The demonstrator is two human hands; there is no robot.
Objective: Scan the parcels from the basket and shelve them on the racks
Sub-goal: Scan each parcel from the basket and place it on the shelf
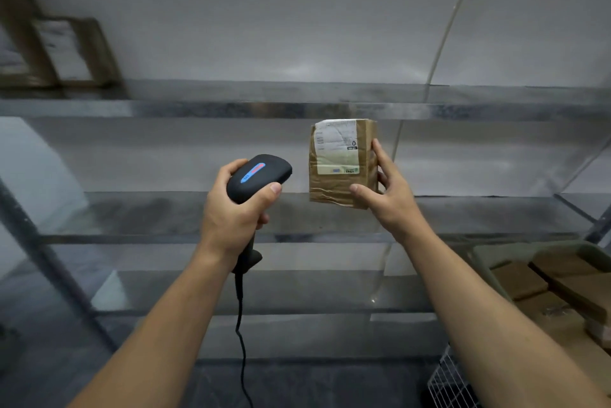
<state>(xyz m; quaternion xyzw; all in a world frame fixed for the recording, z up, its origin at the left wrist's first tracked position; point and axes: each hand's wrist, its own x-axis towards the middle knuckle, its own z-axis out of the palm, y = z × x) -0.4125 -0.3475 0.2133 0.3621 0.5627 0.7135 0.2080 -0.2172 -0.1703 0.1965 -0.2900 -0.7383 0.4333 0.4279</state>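
Note:
My right hand holds a small brown parcel upright by its right edge and lower corner, its white shipping label facing me. My left hand grips a black corded barcode scanner by the handle, its head level with the parcel and a short gap to its left. Both are held in front of a metal rack's middle shelf. A basket with several brown parcels sits at the lower right.
The grey metal rack has an upper shelf and a lower shelf. Two brown parcels lean on the upper shelf at far left. A white wire basket shows at bottom right. The scanner cable hangs down.

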